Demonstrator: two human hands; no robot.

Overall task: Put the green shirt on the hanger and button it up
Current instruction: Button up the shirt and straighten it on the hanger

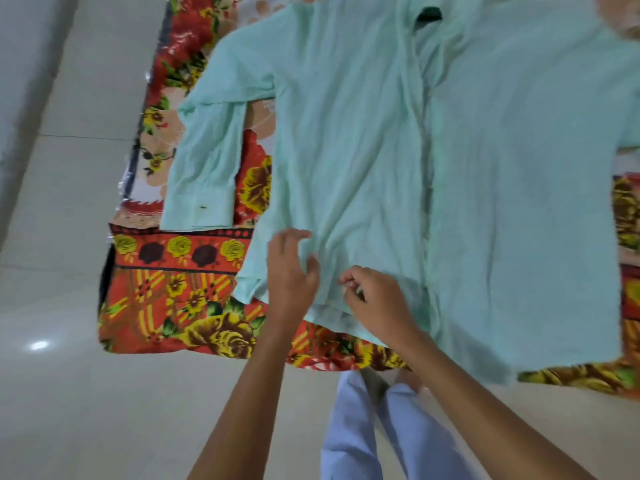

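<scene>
Pinching a small fold of fabric near the hem, the right hand (375, 299) is curling its fingertips together on the left front panel of the green shirt (381, 150). The left hand (291, 268) is lying just beside it, fingers spread and lightly bent, pressing on the cloth and gripping nothing that can be made out.

The shirt is lying face up on a floral bedspread (180, 289), with its hem toward the person and its collar at the far end, so its long axis is running straight away from the hands. The front opening (427, 188) is running along that same axis, just to the right of the right hand, which makes the right hand the nearer one to it. One sleeve (204, 161) is folded down along the shirt's left side. Something dark (429, 13) is showing at the neck; it may be part of the hanger, but blur is making that uncertain.

Judging from this, the work is sitting at the bottom of the placket. No label, brand or writing is readable anywhere.
</scene>
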